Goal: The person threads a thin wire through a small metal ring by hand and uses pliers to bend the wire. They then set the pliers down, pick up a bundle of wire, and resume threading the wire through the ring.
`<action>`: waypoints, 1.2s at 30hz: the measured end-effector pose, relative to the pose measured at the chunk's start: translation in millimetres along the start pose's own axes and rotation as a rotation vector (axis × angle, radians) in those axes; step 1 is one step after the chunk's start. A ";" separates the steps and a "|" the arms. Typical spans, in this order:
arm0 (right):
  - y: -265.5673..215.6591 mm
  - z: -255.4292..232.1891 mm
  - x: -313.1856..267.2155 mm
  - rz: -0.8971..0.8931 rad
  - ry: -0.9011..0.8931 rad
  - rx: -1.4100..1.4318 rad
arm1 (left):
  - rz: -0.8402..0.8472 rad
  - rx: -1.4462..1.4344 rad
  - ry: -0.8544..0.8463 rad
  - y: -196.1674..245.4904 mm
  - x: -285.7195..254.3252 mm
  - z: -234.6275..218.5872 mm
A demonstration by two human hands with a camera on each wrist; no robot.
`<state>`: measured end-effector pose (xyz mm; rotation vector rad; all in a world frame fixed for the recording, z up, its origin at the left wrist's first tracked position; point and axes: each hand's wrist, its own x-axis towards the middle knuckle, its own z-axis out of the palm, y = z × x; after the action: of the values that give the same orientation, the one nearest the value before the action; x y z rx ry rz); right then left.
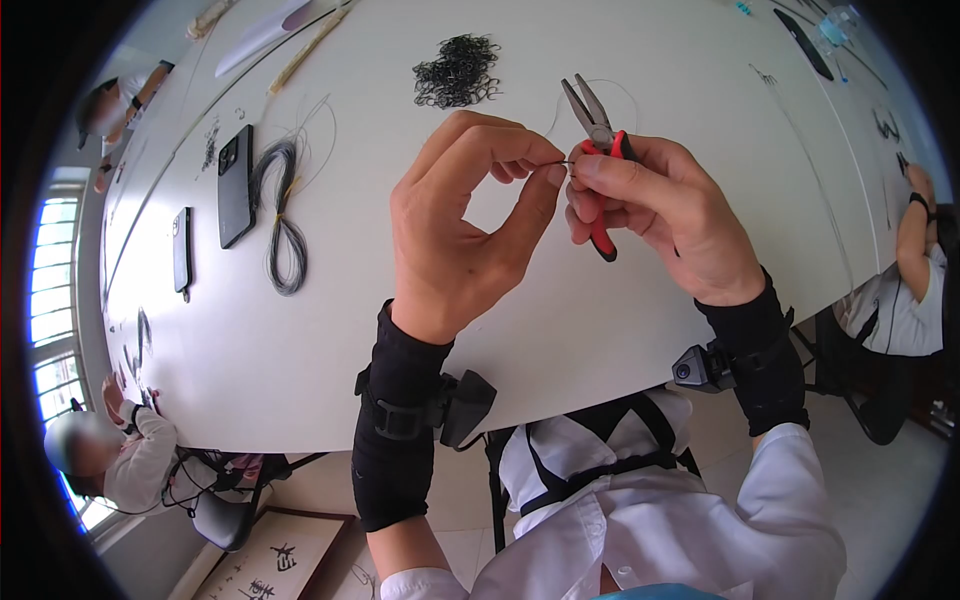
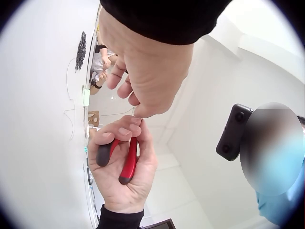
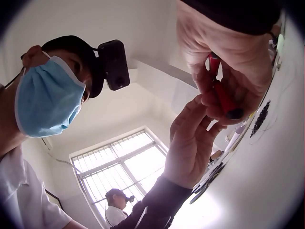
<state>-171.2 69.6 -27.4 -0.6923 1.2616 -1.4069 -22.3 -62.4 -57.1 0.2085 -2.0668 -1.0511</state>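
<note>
Head view: left hand [image 1: 455,235] pinches a thin wire [image 1: 563,163] between thumb and forefinger above the white table [image 1: 330,330]; right hand [image 1: 665,215] grips red-handled pliers [image 1: 600,150] (nose pointing up) and pinches the same wire; a pile of dark rings [image 1: 458,70] lies beyond.
Left wrist view: fingertips of both hands meet; red handles lie in the right palm.
Right wrist view: right fingers curl round the handles; wire too fine to see.
</note>
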 end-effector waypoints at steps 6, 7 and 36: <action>1.2 0.7 0.3 -0.037 -0.002 -0.040 | 0.009 0.000 0.004 -0.1 -0.7 0.6; 1.3 0.9 0.3 -0.045 -0.003 -0.043 | 0.010 -0.002 0.005 -0.1 -0.8 0.7; 17.1 6.1 4.3 -0.725 0.339 -0.822 | -0.552 -0.617 0.059 10.3 -0.5 6.7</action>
<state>-161.2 65.9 -42.7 -1.6422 2.0128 -1.5852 -24.7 -51.4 -52.0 0.4968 -1.5628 -1.9330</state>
